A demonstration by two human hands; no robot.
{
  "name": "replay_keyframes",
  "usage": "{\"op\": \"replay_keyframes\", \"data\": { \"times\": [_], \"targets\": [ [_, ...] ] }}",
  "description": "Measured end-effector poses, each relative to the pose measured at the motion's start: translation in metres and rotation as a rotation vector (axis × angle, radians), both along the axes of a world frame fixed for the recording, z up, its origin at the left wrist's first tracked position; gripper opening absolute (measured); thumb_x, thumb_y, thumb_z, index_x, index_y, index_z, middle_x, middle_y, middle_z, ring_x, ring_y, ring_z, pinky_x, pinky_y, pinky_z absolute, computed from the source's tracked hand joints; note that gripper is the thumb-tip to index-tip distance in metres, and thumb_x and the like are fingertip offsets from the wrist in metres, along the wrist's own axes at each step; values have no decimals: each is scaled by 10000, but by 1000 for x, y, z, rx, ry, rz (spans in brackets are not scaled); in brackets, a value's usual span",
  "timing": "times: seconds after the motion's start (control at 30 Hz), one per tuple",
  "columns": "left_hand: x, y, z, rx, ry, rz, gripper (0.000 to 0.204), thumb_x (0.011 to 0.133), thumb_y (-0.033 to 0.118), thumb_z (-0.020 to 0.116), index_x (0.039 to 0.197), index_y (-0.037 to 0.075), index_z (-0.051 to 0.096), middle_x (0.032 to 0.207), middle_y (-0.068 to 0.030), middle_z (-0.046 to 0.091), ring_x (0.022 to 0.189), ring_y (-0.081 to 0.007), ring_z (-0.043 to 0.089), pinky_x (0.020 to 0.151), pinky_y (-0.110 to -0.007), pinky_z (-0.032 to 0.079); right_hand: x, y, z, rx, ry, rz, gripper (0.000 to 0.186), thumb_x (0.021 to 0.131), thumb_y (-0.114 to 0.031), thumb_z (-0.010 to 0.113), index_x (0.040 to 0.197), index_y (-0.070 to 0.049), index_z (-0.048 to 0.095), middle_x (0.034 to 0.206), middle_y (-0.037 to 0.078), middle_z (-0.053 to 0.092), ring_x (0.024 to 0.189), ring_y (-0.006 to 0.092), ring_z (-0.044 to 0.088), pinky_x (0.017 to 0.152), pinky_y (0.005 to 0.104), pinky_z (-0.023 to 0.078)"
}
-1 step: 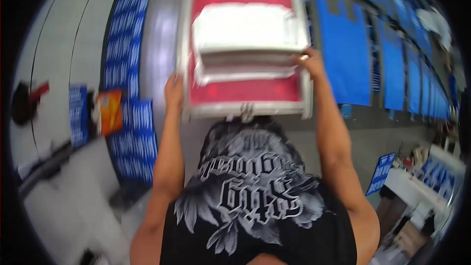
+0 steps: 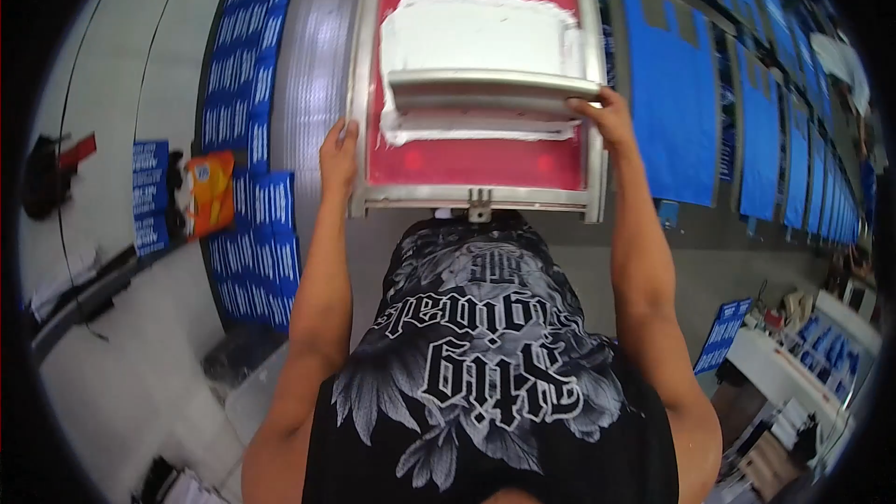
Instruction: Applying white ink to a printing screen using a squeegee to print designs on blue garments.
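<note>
Hands [image 2: 338,151] gripping screen frame [image 2: 476,196] edges, squeegee [image 2: 490,89]

- This is looking like a screen-printing workshop, set up for printing in runs rather than single pieces.
- A metal-framed printing screen [image 2: 476,84] with a red mesh is lying on a long grey table [image 2: 317,84], and white ink [image 2: 476,33] is spreading across the mesh under a wide squeegee [image 2: 490,89].
- Blue printed sheets [image 2: 247,112] are lying in long rows along the table's left side.
- Large blue fabric panels [image 2: 672,93] are lying in a line on the right, running far into the distance.
- More blue printed pieces [image 2: 721,331] are stacking up near a cluttered white workbench [image 2: 784,369] at the lower right.
- An orange packet [image 2: 209,191] is sitting among the sheets on the left.
</note>
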State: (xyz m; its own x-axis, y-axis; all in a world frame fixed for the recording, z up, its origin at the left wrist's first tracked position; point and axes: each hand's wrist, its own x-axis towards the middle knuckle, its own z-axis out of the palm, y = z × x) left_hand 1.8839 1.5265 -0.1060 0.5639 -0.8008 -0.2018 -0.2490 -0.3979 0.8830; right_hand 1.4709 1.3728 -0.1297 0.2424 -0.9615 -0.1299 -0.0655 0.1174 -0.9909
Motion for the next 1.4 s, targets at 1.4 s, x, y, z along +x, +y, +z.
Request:
{"op": "replay_keyframes", "data": {
  "times": [1.4],
  "targets": [
    [-68,-71,92,-129,-792,-886,271,629,15,668,895,44,620,864,-117,628,846,-314,588,753,-412,463,9,29,60,-588,837,298,305,601,-20,597,899,-49,655,793,170,630,790,362,595,762,441,447]
  ]
}}
